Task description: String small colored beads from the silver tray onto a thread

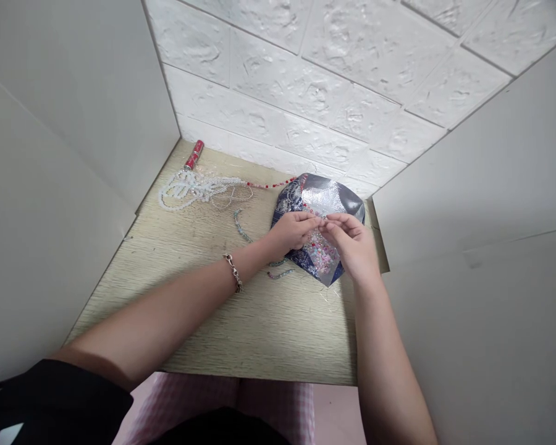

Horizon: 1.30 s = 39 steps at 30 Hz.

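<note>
Over a foil-lined tray with dark blue patterned sides, my two hands meet at the fingertips. My left hand is closed in a pinch, and a chain bracelet circles that wrist. Touching or nearly touching it, my right hand pinches with thumb and forefinger. Whatever lies between the fingertips is too small to make out. Loose pink, red and clear beads lie in the tray under my hands. A strand of red and pink beads runs from the left onto the tray's far rim.
Looped white bead strands lie at the back left of the wooden table, beside a red cylinder. Short pale-blue bead strands lie left of the tray. A white brick-patterned wall and side panels enclose the table.
</note>
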Each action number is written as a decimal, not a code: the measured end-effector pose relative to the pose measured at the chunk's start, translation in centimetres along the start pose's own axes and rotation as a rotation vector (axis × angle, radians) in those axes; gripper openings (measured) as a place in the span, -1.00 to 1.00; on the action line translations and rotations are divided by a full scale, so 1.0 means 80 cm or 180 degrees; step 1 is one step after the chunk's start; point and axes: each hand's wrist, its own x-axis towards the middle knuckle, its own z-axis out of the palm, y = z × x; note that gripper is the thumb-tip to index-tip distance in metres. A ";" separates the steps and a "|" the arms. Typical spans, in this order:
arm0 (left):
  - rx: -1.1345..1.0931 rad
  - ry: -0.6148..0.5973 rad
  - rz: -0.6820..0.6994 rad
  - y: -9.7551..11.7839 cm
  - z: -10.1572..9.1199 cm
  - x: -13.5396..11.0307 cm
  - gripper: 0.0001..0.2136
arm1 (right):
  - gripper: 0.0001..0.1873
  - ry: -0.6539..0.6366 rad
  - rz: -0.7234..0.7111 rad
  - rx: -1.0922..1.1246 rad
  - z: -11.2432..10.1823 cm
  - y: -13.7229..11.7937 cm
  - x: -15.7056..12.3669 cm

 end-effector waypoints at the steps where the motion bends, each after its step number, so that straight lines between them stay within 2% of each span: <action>1: -0.0126 -0.0025 -0.0002 0.000 -0.001 0.001 -0.90 | -0.78 0.0053 0.0002 -0.0019 0.002 -0.001 0.000; 5: -0.0652 -0.0156 -0.0171 0.002 -0.005 0.003 -0.88 | -0.80 0.0198 -0.0083 -0.0243 0.011 -0.005 -0.001; 11: -0.1210 -0.0603 -0.0890 0.001 -0.005 0.001 -0.88 | -0.80 0.0287 -0.0257 -0.0468 0.019 -0.002 -0.001; 13: -0.1274 -0.0639 -0.0991 -0.002 -0.007 0.002 -0.87 | -0.81 0.0380 -0.0332 -0.0565 0.020 -0.002 -0.002; 18: -0.1490 -0.0547 -0.1065 -0.006 -0.012 0.005 -0.87 | -0.91 0.0474 -0.0631 -0.0957 0.016 -0.005 -0.003; 21: -0.1619 -0.0577 -0.1071 -0.007 -0.013 0.006 -0.89 | -0.93 0.0280 -0.0907 -0.1295 0.012 -0.007 -0.005; 28: -0.1766 -0.0643 -0.0926 -0.006 -0.013 0.005 -0.89 | -0.90 -0.0132 -0.1227 -0.2123 0.010 -0.004 -0.010; 31: -0.1753 -0.0686 -0.0873 -0.004 -0.013 0.003 -0.88 | -0.90 -0.0295 -0.1282 -0.2231 0.011 -0.001 -0.010; 39: -0.1673 -0.0744 -0.0807 -0.003 -0.012 0.001 -0.93 | -0.88 -0.0417 -0.1412 -0.2511 0.009 0.001 -0.006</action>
